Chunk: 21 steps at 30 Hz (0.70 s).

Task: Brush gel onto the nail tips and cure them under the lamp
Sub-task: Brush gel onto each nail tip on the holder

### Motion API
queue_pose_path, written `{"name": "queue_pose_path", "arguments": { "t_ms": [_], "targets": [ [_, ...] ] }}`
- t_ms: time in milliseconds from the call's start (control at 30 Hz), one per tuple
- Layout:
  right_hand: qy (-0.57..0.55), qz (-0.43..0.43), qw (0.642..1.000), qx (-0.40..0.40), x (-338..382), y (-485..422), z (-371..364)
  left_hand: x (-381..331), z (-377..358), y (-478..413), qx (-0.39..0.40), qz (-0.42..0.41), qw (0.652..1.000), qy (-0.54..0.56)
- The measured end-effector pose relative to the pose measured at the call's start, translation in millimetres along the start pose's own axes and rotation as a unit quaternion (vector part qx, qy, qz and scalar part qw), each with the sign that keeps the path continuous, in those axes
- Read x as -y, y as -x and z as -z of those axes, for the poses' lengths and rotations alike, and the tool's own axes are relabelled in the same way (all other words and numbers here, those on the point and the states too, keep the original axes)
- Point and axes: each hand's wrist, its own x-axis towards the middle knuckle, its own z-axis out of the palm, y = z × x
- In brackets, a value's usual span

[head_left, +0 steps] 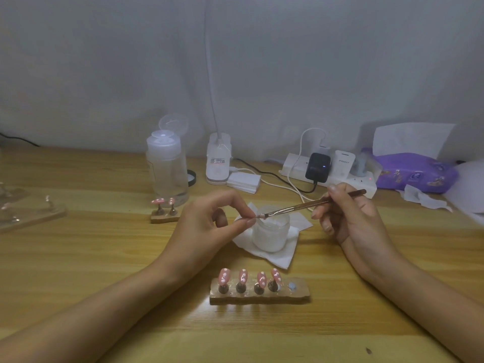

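at centre frame, over the jar (pixel 272 235), the left hand (pixel 207 224) pinches a nail tip (pixel 259 216). the right hand (pixel 351 218) grips the brush (pixel 309 205), bristles on the tip: gel brushing, i judge. four more tips (pixel 243 275) stand in the holder (pixel 259 297), lower centre. next it likely needs even strokes, then curing at the lamp (pixel 218 166) above centre.

left hand (pixel 209 224) pinching nail tip (pixel 259 216), right hand (pixel 348 216) brush (pixel 309 205) touching it
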Motion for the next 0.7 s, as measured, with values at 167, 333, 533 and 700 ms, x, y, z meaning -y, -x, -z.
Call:
{"name": "queue_pose_path", "arguments": {
  "t_ms": [167,333,533,700],
  "targets": [
    [-0.012,0.005,1.0,0.008,0.4,-0.5,0.8,0.6,-1.3,1.1,-0.006,-0.019,1.0,-0.017],
    [-0.019,0.002,1.0,-0.007,-0.2,-0.7,0.5,0.7,-1.9,1.2,-0.011,-0.031,0.999,-0.042],
    [0.006,0.006,1.0,0.008,-0.3,-0.6,-1.0,-0.5,-2.5,2.2,-0.016,-0.053,0.995,-0.082],
    [-0.008,0.015,1.0,0.01,0.2,-0.7,0.7,-1.6,-2.2,1.4,-0.013,-0.055,0.995,-0.084]
  ]
}}
